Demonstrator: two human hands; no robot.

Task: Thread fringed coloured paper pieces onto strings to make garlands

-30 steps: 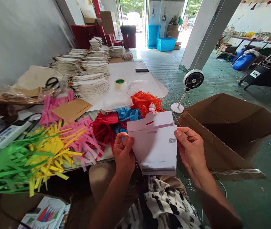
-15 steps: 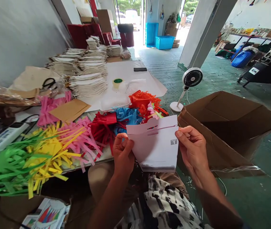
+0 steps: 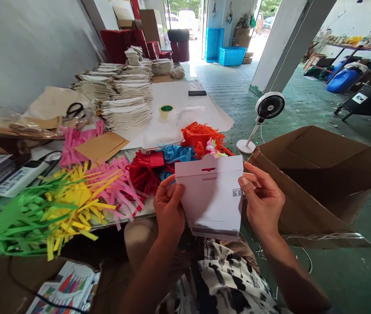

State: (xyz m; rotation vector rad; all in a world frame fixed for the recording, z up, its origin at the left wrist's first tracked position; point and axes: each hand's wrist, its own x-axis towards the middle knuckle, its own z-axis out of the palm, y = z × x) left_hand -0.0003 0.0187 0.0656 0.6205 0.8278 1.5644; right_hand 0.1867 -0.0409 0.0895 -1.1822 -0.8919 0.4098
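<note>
A white printed card packet [image 3: 211, 205] with a hang-hole slot along its folded top is held up above my lap. My left hand [image 3: 169, 205] pinches its left edge between thumb and fingers. On the opposite edge, my right hand [image 3: 263, 200] grips it beside a small grey printed square, its index finger stretched past the top corner. Just behind the packet lie tissue-paper tassels: dark red [image 3: 144, 170], blue [image 3: 179, 153] and orange-red [image 3: 201, 137]. Pink [image 3: 113, 181], yellow [image 3: 74, 203] and green [image 3: 18, 222] ones spread along the table's near edge to the left.
An open cardboard box [image 3: 290, 187] stands at my right, with a white fan [image 3: 269, 107] behind it. On the table are a tape roll [image 3: 166, 111], a phone [image 3: 197, 93], stacked white bundles [image 3: 126, 111], brown envelopes [image 3: 102, 146] and scissors [image 3: 74, 110]. Printed cards [image 3: 70, 283] sit lower left.
The packet's top flap, tilted and gaping before, now lies flatter against its front. Both hands keep their hold. The whole view has shifted slightly, so the surroundings appear farther right.
</note>
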